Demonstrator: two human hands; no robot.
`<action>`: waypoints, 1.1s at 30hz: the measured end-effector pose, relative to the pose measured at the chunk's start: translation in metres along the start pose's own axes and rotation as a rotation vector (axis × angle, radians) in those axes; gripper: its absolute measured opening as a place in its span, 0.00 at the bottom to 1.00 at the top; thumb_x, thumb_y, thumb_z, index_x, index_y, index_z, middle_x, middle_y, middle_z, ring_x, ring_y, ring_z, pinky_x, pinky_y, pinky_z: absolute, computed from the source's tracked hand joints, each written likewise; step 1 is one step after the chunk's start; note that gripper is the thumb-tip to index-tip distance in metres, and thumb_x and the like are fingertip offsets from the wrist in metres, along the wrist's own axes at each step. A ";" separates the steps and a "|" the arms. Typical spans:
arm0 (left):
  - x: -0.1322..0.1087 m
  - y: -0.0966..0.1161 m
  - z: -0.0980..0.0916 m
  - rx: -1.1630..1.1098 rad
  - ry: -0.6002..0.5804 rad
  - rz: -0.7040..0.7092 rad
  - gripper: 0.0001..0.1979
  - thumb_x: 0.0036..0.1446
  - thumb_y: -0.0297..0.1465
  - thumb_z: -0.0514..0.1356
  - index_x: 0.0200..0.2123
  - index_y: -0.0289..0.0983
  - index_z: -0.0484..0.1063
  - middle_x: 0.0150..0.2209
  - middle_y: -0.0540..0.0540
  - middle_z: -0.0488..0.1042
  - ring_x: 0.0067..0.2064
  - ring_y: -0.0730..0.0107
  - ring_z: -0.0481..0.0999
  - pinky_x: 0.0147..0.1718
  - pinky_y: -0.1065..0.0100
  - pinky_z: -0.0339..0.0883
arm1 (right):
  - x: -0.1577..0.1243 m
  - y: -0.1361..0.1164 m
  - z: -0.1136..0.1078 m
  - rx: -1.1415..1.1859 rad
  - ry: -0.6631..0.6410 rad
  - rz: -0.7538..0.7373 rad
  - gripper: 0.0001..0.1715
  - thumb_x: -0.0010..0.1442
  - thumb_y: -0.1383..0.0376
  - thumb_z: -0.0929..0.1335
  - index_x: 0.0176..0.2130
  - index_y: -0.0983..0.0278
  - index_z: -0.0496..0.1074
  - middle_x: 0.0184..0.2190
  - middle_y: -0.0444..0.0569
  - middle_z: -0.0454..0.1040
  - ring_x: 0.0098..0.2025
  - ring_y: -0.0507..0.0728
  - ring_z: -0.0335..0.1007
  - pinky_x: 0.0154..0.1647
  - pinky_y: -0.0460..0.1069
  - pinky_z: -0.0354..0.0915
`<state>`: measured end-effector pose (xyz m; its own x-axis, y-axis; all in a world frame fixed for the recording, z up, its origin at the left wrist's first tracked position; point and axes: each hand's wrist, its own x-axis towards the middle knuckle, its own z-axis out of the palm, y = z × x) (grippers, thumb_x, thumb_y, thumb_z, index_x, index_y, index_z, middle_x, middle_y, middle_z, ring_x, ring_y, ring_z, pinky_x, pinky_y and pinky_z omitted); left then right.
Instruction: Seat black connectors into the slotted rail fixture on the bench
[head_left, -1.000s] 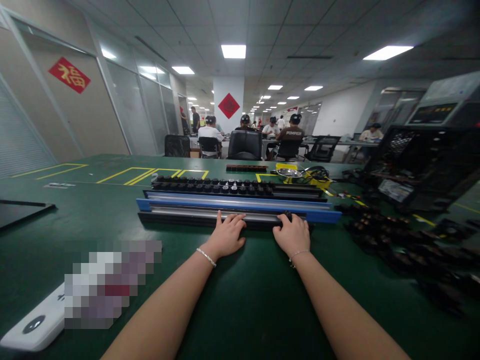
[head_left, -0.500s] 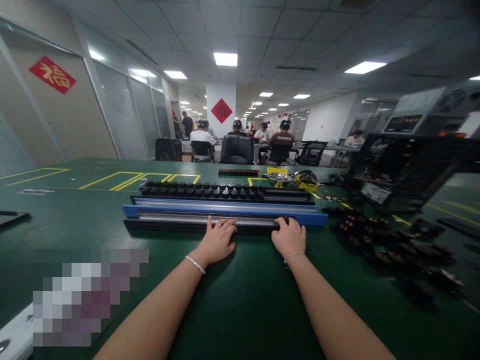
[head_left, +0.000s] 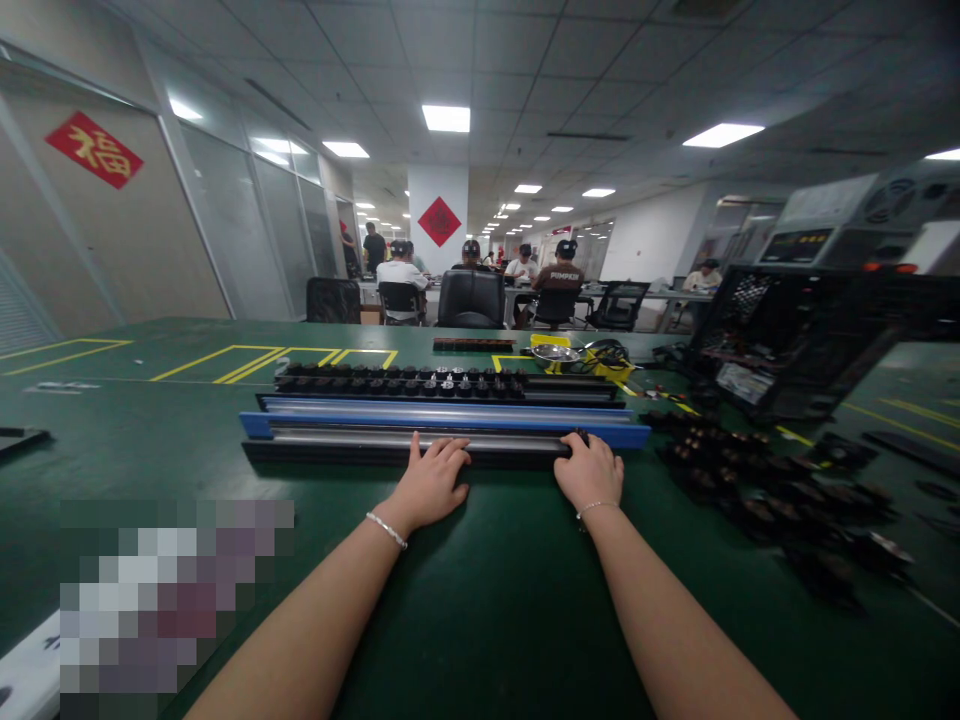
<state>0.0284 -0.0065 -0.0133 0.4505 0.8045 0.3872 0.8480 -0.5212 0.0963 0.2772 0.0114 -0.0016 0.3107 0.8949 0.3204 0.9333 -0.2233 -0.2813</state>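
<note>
A long black rail [head_left: 330, 453] with a shiny grey channel lies crosswise on the green table, nearest to me. My left hand [head_left: 431, 480] rests on its middle with the thumb and fingers apart. Toward the rail's right end, my right hand [head_left: 592, 472] has its fingers closed around a small black part [head_left: 582, 436] at the channel, mostly hidden by the fingers. Directly behind runs a blue rail [head_left: 259, 426] with a similar channel. Farther back, another black rail [head_left: 577, 391] carries a row of small black wheel-like parts [head_left: 397, 383].
A heap of small dark parts [head_left: 750, 480] lies at right, before an open black computer case [head_left: 780, 340]. A metal bowl [head_left: 555, 353] and yellow trays [head_left: 607, 358] stand behind. At left lies a blurred-out white object [head_left: 30, 650]. Several people sit at far tables.
My right hand has slid a little to the right along the front rail with the small black part. My left hand stays in place on the rail. The view has shifted slightly.
</note>
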 end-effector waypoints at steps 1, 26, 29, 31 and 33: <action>0.000 0.000 0.000 -0.002 0.001 0.001 0.14 0.54 0.34 0.56 0.46 0.44 0.65 0.60 0.47 0.63 0.61 0.57 0.59 0.60 0.34 0.24 | 0.000 0.001 -0.001 0.002 0.001 0.004 0.22 0.57 0.66 0.60 0.49 0.55 0.71 0.54 0.53 0.65 0.60 0.61 0.54 0.60 0.62 0.48; -0.001 -0.001 0.000 -0.013 -0.008 -0.006 0.15 0.54 0.34 0.56 0.46 0.44 0.65 0.60 0.47 0.64 0.61 0.57 0.58 0.59 0.33 0.24 | 0.003 0.010 -0.002 -0.009 0.025 0.003 0.25 0.54 0.72 0.60 0.48 0.54 0.72 0.49 0.52 0.66 0.55 0.61 0.58 0.54 0.56 0.56; -0.001 -0.001 0.000 -0.018 -0.010 -0.009 0.15 0.54 0.33 0.56 0.46 0.44 0.65 0.60 0.47 0.64 0.61 0.57 0.59 0.59 0.33 0.24 | 0.005 0.012 -0.004 0.003 0.000 0.012 0.26 0.55 0.72 0.60 0.49 0.54 0.71 0.51 0.53 0.65 0.54 0.61 0.59 0.51 0.55 0.58; -0.001 0.000 0.000 -0.017 -0.009 -0.010 0.15 0.54 0.33 0.55 0.46 0.44 0.65 0.60 0.47 0.64 0.61 0.57 0.59 0.59 0.33 0.25 | 0.006 0.014 -0.005 0.013 -0.021 0.028 0.27 0.54 0.72 0.60 0.50 0.55 0.70 0.52 0.54 0.64 0.53 0.62 0.60 0.50 0.55 0.60; -0.001 0.000 0.000 -0.012 -0.006 -0.011 0.15 0.54 0.33 0.55 0.46 0.44 0.65 0.59 0.47 0.64 0.62 0.57 0.59 0.59 0.33 0.26 | 0.008 0.017 -0.006 0.025 -0.038 0.052 0.27 0.54 0.72 0.60 0.51 0.55 0.70 0.53 0.54 0.63 0.53 0.62 0.60 0.49 0.55 0.61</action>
<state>0.0276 -0.0071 -0.0133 0.4428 0.8118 0.3806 0.8494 -0.5158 0.1119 0.2964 0.0122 0.0010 0.3515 0.8964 0.2700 0.9109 -0.2610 -0.3194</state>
